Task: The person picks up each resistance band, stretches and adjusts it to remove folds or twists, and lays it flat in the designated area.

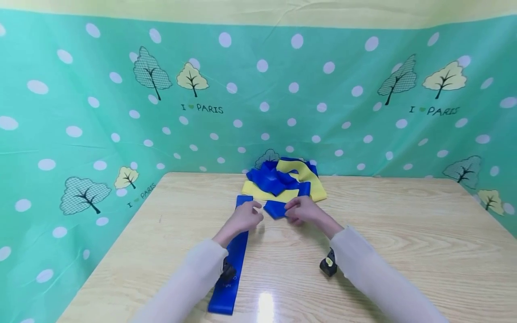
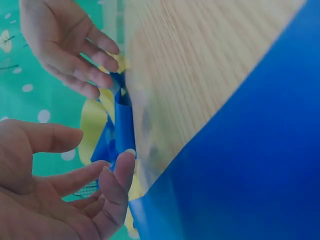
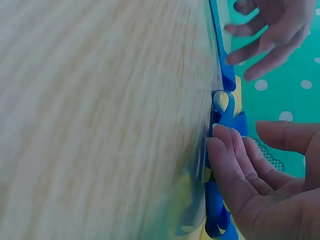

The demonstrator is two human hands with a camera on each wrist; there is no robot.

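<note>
A long blue resistance band [image 1: 240, 251] lies flat on the left, running from the near edge towards the back. My left hand [image 1: 246, 216] hovers over its far end, thumb apart from loosely bent fingers; nothing shows in its grasp. My right hand [image 3: 265, 175] is beside a small folded blue piece [image 1: 274, 209] in front of the pile, its thumb well apart from the fingers. Its fingertips seem to touch the blue band, though contact is hard to tell. Behind both hands sits a heap of tangled blue bands [image 1: 270, 177] and yellow bands [image 1: 319, 188].
The pale wooden table [image 1: 404, 233] extends to both sides of the arms. A green dotted cloth [image 1: 343, 112] with printed trees hangs behind the table and on the left. Dark wrist cameras [image 1: 329, 264] sit below the sleeves.
</note>
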